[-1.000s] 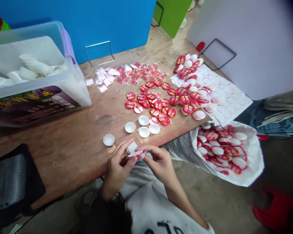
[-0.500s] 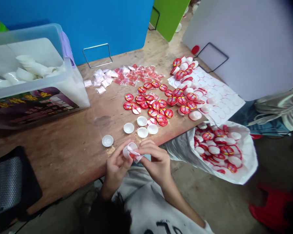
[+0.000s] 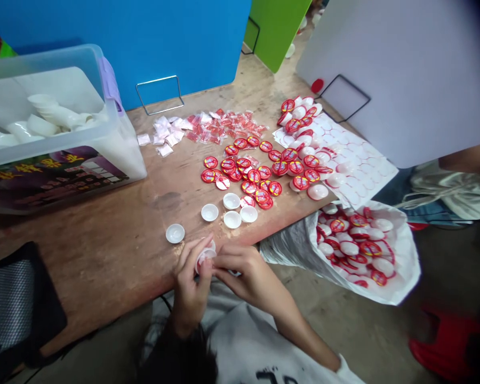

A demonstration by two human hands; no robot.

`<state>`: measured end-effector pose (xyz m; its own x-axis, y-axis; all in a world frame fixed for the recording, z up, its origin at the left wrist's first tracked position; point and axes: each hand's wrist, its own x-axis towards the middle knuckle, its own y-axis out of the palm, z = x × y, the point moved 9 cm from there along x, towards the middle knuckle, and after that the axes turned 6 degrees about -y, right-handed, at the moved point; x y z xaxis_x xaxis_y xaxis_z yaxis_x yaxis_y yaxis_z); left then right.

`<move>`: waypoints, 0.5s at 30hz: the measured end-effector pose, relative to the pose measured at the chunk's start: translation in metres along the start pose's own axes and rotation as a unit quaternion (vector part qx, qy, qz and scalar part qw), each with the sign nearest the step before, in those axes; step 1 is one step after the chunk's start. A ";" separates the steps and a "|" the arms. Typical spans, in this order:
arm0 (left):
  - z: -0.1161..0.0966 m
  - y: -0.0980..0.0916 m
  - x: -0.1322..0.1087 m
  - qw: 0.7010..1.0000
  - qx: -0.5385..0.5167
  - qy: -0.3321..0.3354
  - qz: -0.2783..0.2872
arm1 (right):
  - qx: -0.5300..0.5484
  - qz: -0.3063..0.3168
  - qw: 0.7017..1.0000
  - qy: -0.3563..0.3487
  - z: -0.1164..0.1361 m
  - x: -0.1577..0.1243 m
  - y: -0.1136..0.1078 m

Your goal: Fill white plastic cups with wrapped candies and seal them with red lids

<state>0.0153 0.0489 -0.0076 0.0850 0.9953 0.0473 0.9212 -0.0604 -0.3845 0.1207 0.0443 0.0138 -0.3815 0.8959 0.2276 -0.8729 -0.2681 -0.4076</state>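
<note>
My left hand (image 3: 191, 285) is wrapped round a small white plastic cup (image 3: 205, 257) at the table's front edge. Pinkish-white sachet material shows inside that cup, partly behind the thumb. My right hand (image 3: 242, 272) has its fingertips pinched together at the cup's right rim; whatever lies between them is hidden. Just beyond the hands stand several more small white cups (image 3: 232, 219), mouths up, with a single cup (image 3: 175, 233) to their left. Behind these lies a scatter of round red lids (image 3: 254, 175).
Pink and white sachets (image 3: 220, 127) lie farther back. A clear bin (image 3: 128, 144) of stacked cups stands left. Lidded cups (image 3: 300, 152) and a white sheet (image 3: 368, 165) lie right, above a white sack (image 3: 408, 266) of lidded cups. Blue (image 3: 184, 42) and lilac panels (image 3: 404, 69) stand behind.
The cup and both hands have moved slightly left and down. The sachets that my right hand held at the cup's mouth now show only as pinkish-white material inside it.
</note>
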 end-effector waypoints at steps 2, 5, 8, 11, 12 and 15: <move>-0.002 -0.005 0.001 0.999 -0.011 -0.007 -0.030 | 0.006 0.066 0.998 -0.016 0.006 0.002 0.005; 0.006 -0.014 0.004 0.994 -0.055 -0.073 -0.055 | 0.052 0.099 0.993 -0.046 0.010 0.006 -0.006; 0.027 -0.016 0.006 0.968 -0.176 -0.178 -0.038 | 0.051 0.007 0.999 0.001 -0.019 0.019 -0.051; 0.041 -0.017 0.007 0.920 -0.301 -0.249 -0.042 | -0.117 -0.120 0.981 0.096 -0.074 0.031 -0.112; 0.043 -0.018 0.008 0.910 -0.321 -0.258 -0.046 | -0.183 -0.137 0.966 0.117 -0.091 0.036 -0.127; 0.041 -0.018 0.008 0.902 -0.338 -0.266 -0.037 | -0.297 -0.129 0.935 0.146 -0.140 0.052 -0.145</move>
<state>-0.0157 0.0611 -0.0382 -0.0140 0.8829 -0.4693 0.9532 0.1535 0.2605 0.2700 0.1793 -0.0389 -0.0066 0.9853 0.1705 -0.5689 0.1365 -0.8110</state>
